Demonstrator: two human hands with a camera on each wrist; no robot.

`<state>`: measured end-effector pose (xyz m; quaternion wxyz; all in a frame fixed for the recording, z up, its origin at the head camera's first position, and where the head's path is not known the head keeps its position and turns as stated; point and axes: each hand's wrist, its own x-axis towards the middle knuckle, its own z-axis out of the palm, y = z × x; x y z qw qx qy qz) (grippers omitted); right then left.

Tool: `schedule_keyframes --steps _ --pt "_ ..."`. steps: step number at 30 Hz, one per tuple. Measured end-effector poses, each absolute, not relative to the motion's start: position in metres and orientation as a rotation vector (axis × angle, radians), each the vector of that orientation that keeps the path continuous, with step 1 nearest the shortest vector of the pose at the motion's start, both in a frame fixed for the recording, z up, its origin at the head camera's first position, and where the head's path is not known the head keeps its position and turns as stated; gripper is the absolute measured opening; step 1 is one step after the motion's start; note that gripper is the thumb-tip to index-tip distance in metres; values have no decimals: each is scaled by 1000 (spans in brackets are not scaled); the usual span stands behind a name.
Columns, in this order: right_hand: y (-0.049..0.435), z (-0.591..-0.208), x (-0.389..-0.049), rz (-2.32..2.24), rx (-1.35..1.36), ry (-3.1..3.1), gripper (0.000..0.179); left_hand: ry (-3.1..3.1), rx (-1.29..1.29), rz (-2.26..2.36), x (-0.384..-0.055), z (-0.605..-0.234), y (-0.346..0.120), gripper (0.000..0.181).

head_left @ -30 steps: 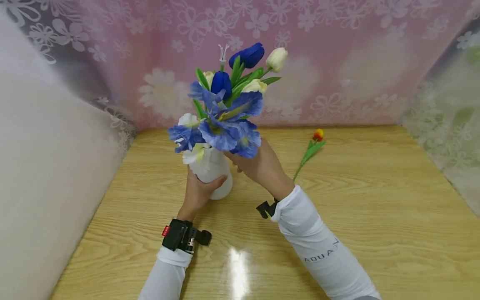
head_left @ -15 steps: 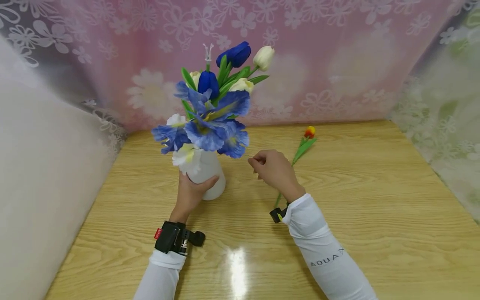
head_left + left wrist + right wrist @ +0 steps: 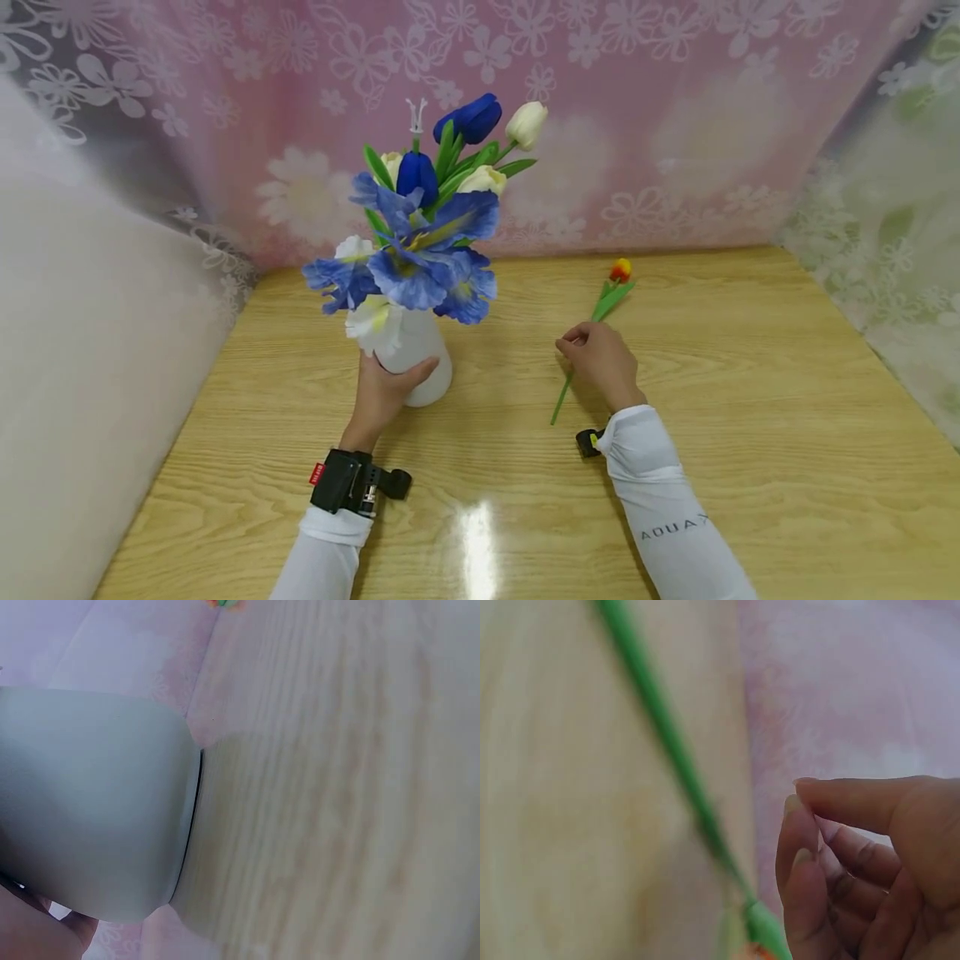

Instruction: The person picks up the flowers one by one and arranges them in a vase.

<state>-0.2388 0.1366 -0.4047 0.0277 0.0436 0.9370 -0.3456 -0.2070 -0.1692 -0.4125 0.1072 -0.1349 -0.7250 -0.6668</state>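
Observation:
A white vase [image 3: 429,371] stands on the table at left centre, filled with artificial flowers. My left hand [image 3: 382,387] grips its lower side, thumb across the front; in the left wrist view the vase [image 3: 90,802] has its base at the wooden top. Blue irises [image 3: 420,267] lean over the rim, with blue tulips [image 3: 417,177] and cream tulips [image 3: 527,125] behind. My right hand [image 3: 606,362] is over a lying orange-red tulip [image 3: 620,271], hiding part of its stem. In the right wrist view its thumb and index fingertips meet with nothing between them, apart from the green stem [image 3: 660,720].
A bare stem top with white prongs [image 3: 416,117] sticks up among the flowers. Behind the wooden table [image 3: 712,375] hangs a pink floral curtain [image 3: 600,167]. A pale wall [image 3: 97,317] borders the left side, and curtain also hangs at the right.
From beside the flowers my right hand has moved right and toward me, to above the orange-red tulip's stem. My left hand has stayed on the vase. The view has shifted slightly.

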Motion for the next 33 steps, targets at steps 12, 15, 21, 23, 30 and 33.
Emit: schedule_keyframes --steps 12,15,21,23,30,33 --pt "157 -419 -247 -1159 204 2778 26 -2153 -369 -1945 -204 -410 -172 71" --pt "158 -420 -246 -1204 213 2700 24 -2157 -359 -1941 -204 -410 -172 71" --pt "161 -418 -246 -1181 241 2682 21 -2170 -352 -1935 -205 -409 -170 72" --pt "163 -417 -246 -1177 232 2682 21 -2176 -341 -1931 -205 -409 -169 72" --pt "168 -421 -249 -1241 204 2591 28 -2176 -344 -1940 -204 -411 -169 73" --pt "169 -419 -250 -1266 193 2563 31 -2180 -345 -1929 -203 -411 -169 72"
